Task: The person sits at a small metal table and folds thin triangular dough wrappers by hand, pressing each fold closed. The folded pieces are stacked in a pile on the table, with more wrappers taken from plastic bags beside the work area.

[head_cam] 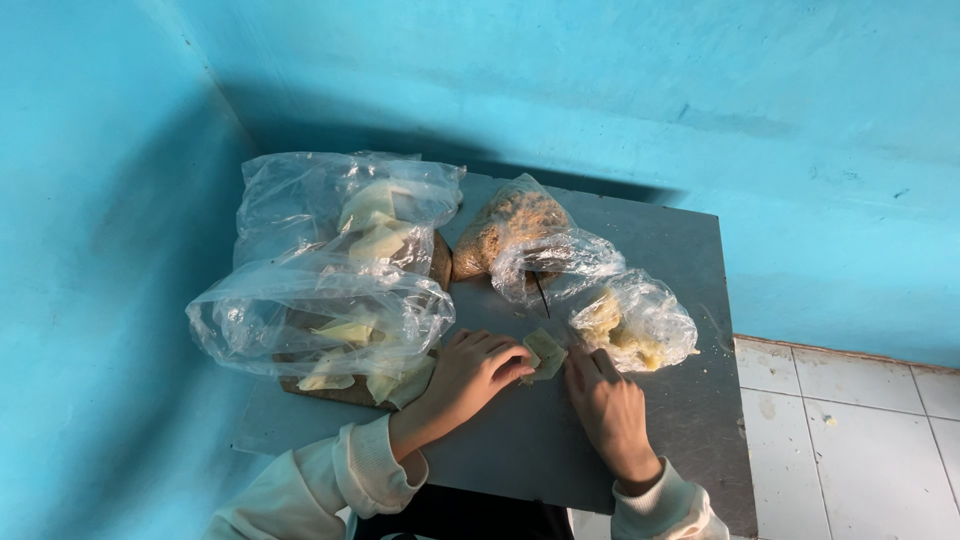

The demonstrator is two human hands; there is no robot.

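Here the grey bench (pixel 690 420) sits tight in a corner of turquoise wall (pixel 90 250), walls along its left and far edges; its right edge drops to white floor tiles (pixel 860 450). The near middle and near right of the bench are bare, while bags fill the far and left parts.

At the centre lies a pale yellow-green wrapper (pixel 547 352), thin, flat and roughly square. The left hand (pixel 470 375) has its fingers curled closed around the wrapper's left edge, pinching it. The right hand (pixel 605 405) lies on the bench just right of it, fingers bent down against its right edge; whether they grip it I cannot tell.

Crinkled clear plastic bags of folded wrappers (pixel 330 320) rest on a brown board (pixel 345 392) at left. Farther off lie a bag of tan crumbs (pixel 510 228) and, right, a bag of lumpy yellow filling (pixel 635 322).
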